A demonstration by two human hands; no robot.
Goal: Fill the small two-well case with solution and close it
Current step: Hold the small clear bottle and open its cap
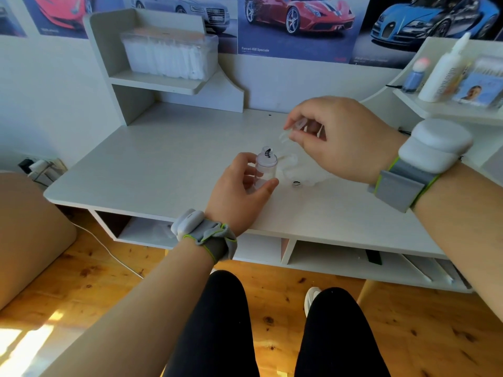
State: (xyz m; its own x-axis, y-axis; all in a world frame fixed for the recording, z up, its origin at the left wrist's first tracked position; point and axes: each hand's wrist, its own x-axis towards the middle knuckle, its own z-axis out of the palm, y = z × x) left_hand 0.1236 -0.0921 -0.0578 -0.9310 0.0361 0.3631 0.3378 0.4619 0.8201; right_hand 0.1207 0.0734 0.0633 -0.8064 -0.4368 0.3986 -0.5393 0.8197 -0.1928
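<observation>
Down on the white surface, the left hand curls its thumb and fingers around a small clear bottle, holding it upright. Just right of the bottle lies the translucent two-well case, hard to make out against the surface, with a dark mark near its front edge. Above the case, the right hand pinches a small clear cap between thumb and fingertips. Both wrists wear grey bands with white modules.

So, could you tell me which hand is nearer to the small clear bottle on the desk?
Left. The left hand grips the small clear bottle; the right hand hovers beside it, apart, pinching a small clear piece.
</observation>
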